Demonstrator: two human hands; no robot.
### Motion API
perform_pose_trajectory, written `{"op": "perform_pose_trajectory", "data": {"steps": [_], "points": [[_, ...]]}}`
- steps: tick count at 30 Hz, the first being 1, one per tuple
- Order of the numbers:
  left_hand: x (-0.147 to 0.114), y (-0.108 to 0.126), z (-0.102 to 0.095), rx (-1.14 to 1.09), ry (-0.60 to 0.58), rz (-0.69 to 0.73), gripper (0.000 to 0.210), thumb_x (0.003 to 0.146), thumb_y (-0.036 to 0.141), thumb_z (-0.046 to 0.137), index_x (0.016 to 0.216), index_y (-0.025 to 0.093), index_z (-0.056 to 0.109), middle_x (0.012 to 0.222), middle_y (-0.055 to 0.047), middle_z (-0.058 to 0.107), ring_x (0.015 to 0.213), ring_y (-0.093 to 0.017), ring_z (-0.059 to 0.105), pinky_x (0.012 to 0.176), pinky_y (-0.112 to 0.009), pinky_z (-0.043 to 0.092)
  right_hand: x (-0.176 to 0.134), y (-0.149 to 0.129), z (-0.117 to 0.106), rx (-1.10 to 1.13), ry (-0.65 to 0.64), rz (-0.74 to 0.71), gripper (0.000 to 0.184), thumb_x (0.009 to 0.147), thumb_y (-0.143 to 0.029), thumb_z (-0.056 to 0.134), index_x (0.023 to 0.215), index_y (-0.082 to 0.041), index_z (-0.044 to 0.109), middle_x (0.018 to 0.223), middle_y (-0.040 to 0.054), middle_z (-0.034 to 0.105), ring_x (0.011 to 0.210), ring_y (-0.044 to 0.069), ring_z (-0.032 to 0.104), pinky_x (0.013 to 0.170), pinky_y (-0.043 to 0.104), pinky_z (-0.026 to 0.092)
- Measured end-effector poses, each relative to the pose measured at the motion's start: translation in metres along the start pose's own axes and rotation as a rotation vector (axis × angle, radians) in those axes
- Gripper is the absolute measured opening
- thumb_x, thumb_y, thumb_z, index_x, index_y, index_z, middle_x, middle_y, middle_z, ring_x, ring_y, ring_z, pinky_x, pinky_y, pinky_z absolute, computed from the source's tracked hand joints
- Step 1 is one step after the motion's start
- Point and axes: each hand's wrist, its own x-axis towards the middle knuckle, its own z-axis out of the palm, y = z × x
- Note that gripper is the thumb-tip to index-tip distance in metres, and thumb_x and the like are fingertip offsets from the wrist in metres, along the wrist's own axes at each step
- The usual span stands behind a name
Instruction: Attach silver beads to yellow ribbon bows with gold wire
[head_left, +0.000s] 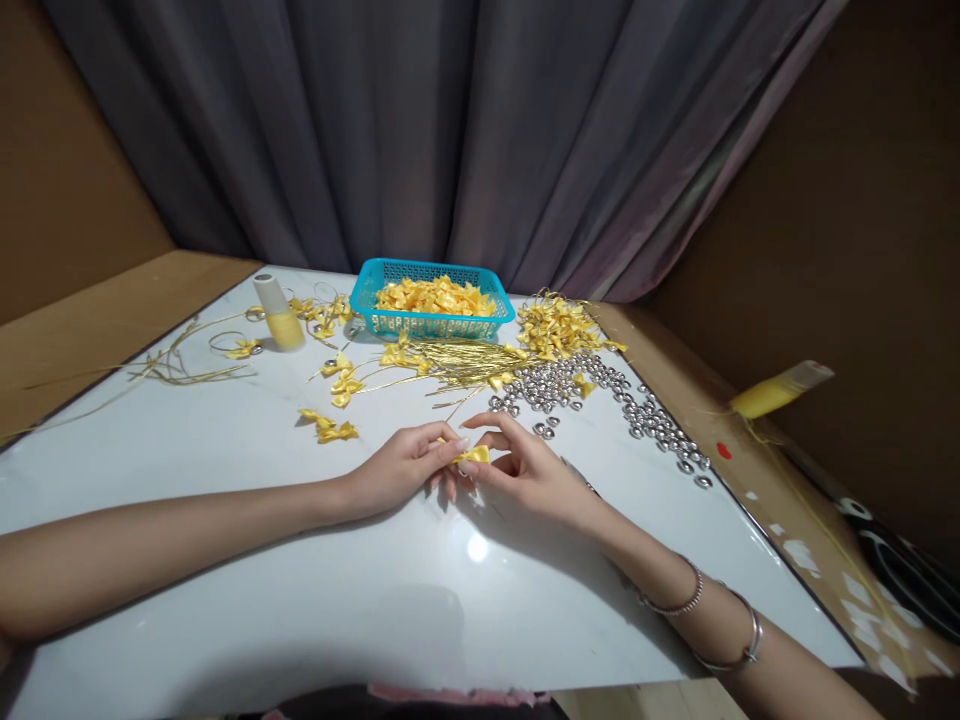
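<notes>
Yellow satiny bow (477, 455) was held just above the white tabletop (247, 460), between the hands, on the near side of the loose parts. By the left hand (409, 465) its left end was pinched narrowly, thumb over fingers. By the right hand (521, 465) the lower edge was met with the thumb, the index finger being arched above; whether that finger was pressed home could not be told. Shaping or fastening of the middle was judged to be in hand. For this a light pinch at the gathered centre was thought best, the loops being easily creased; the left grip was best held steady, fine adjustment being left to the right fingertips.

Beyond the left wrist, loose bows (328, 428) were noted lying apart. Ahead, silver rings (551, 382) were scattered toward the right edge, below a bundle of gold strands (472, 362). Farther back, a heaped pile of yellow bows (559, 328) was seen beside a blue basket (450, 326), itself filled with more. At far left a yellow spool (279, 315) was stood upright
</notes>
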Motion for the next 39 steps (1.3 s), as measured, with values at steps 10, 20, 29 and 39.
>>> {"op": "perform_pose_trajectory", "data": {"steps": [10, 20, 29, 39], "points": [[0.001, -0.002, -0.004, -0.045, -0.050, 0.025, 0.027, 0.090, 0.034, 0.049, 0.084, 0.012, 0.063, 0.070, -0.005, 0.065, 0.063, -0.012, 0.054, 0.062, -0.025, 0.039, 0.004, 0.006, -0.011, 0.155, -0.001, 0.027, 0.034, 0.077, -0.028, 0.063, 0.104, -0.018, 0.046, 0.065, -0.0058, 0.051, 0.053, 0.008, 0.050, 0.049, 0.021, 0.035], [0.002, -0.001, -0.001, -0.153, -0.062, -0.029, 0.024, 0.089, 0.031, 0.048, 0.076, 0.012, 0.058, 0.078, -0.009, 0.068, 0.073, -0.015, 0.060, 0.067, -0.028, 0.043, 0.000, 0.000, -0.041, -0.259, -0.167, 0.078, 0.021, 0.077, -0.034, 0.062, 0.070, -0.015, 0.063, 0.051, -0.0017, 0.055, 0.045, 0.008, 0.041, 0.044, 0.021, 0.030], [0.003, -0.006, -0.002, -0.207, -0.053, -0.066, 0.026, 0.087, 0.033, 0.053, 0.073, 0.011, 0.058, 0.075, -0.009, 0.068, 0.063, -0.012, 0.056, 0.064, -0.027, 0.043, -0.007, -0.015, -0.055, 0.033, -0.247, -0.017, 0.022, 0.079, -0.034, 0.063, 0.065, -0.017, 0.064, 0.086, 0.0042, 0.061, 0.077, 0.014, 0.054, 0.068, 0.028, 0.042], [0.003, -0.001, -0.003, -0.099, -0.109, -0.056, 0.029, 0.087, 0.033, 0.052, 0.075, 0.010, 0.064, 0.082, -0.013, 0.070, 0.057, -0.010, 0.053, 0.057, -0.025, 0.042, 0.006, 0.004, -0.044, 0.595, -0.043, -0.114, 0.028, 0.077, -0.036, 0.060, 0.056, -0.020, 0.052, 0.068, 0.0026, 0.056, 0.072, 0.018, 0.057, 0.082, 0.041, 0.043]]}}
